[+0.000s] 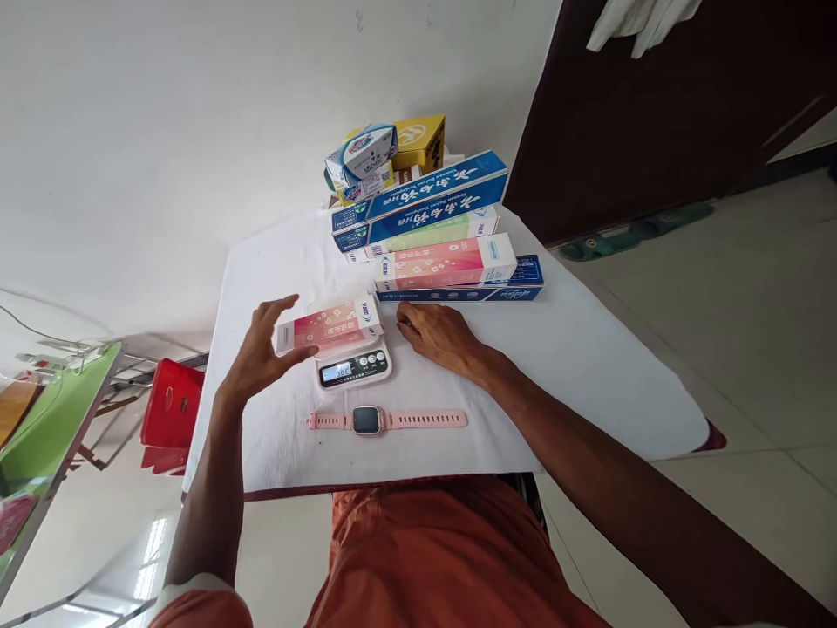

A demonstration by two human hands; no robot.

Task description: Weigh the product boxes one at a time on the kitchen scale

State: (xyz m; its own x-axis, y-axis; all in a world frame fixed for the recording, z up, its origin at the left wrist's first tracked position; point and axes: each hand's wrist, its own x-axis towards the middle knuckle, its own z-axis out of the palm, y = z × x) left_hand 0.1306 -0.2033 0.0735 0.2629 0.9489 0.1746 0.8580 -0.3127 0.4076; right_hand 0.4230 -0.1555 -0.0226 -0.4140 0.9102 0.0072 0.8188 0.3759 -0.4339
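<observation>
A pink and white toothpaste box lies across a small white kitchen scale, whose lit display shows digits too small to read surely. Around the left end of that box, my left hand is open, thumb and fingers spread apart; I cannot tell whether they touch it. My right hand rests on the white cloth to the right of the scale, fingers curled closed. What it holds, if anything, is hidden. In front of the scale, a pink-strapped smartwatch lies flat, its screen dark.
Beyond my right hand are stacked toothpaste boxes: a blue one, a pink one, a green one and two more blue ones. Soap boxes and a yellow box stand by the wall. A red basket is left of the table.
</observation>
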